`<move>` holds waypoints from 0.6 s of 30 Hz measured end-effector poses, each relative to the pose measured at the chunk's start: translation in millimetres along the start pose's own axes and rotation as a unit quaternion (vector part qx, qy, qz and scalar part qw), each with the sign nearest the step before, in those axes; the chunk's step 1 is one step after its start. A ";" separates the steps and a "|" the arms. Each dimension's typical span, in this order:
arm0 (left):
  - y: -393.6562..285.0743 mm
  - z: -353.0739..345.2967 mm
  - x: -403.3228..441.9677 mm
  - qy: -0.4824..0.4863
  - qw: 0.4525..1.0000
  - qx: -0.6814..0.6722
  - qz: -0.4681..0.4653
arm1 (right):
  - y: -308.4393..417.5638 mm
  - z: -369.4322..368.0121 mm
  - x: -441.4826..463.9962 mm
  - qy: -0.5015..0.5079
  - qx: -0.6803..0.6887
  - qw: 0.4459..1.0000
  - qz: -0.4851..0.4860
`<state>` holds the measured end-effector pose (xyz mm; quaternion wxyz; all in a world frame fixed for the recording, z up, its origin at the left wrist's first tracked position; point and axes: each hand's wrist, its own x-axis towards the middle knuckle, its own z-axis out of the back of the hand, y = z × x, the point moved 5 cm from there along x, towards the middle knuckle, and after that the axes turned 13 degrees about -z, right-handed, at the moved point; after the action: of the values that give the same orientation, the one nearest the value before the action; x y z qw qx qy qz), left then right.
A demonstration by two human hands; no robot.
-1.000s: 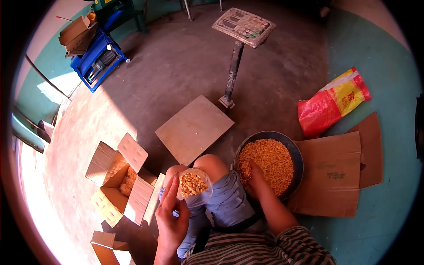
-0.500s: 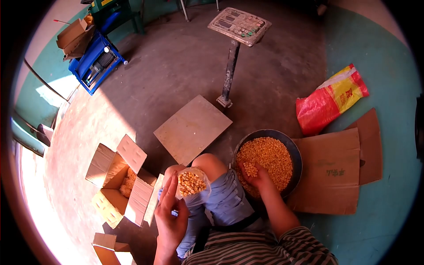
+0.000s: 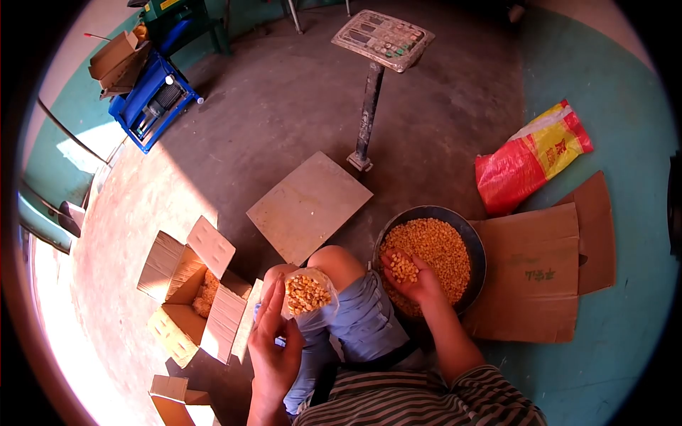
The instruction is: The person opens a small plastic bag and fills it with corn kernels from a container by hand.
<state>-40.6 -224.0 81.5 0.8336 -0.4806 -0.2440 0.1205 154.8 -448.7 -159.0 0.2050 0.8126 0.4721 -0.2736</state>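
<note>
My left hand (image 3: 277, 355) is at the side of a clear plastic bag (image 3: 328, 312), its fingers along the left edge. Yellow-orange corn kernels (image 3: 307, 295) fill the middle of the bag, which is over my knees. My right hand (image 3: 420, 285), palm up and cupped, holds a small heap of corn kernels (image 3: 403, 268). It is over a large dark round basin (image 3: 478, 248) filled with loose corn kernels (image 3: 444, 248), beside my right knee.
An open cardboard box (image 3: 226, 323) with pale orange contents stands at the left, another box (image 3: 170, 387) below it. Ahead is a platform scale (image 3: 310, 206) with a display on a post (image 3: 369, 106). Flattened cardboard (image 3: 529, 277) and a red-yellow sack (image 3: 529, 160) lie at the right.
My right hand has risen slightly from the kernels in the basin and turned its palm further up, showing the held heap more fully. My left hand and the bag have barely moved.
</note>
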 end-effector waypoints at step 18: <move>-0.9 0.2 0.4 -0.004 1.000 0.007 0.010 | 2.1 7.6 1.1 0.133 0.177 0.973 -0.070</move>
<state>-40.3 -224.1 82.5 0.8345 -0.4770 -0.2421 0.1324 155.1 -453.5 -165.4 -0.0265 0.8299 0.4952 -0.2556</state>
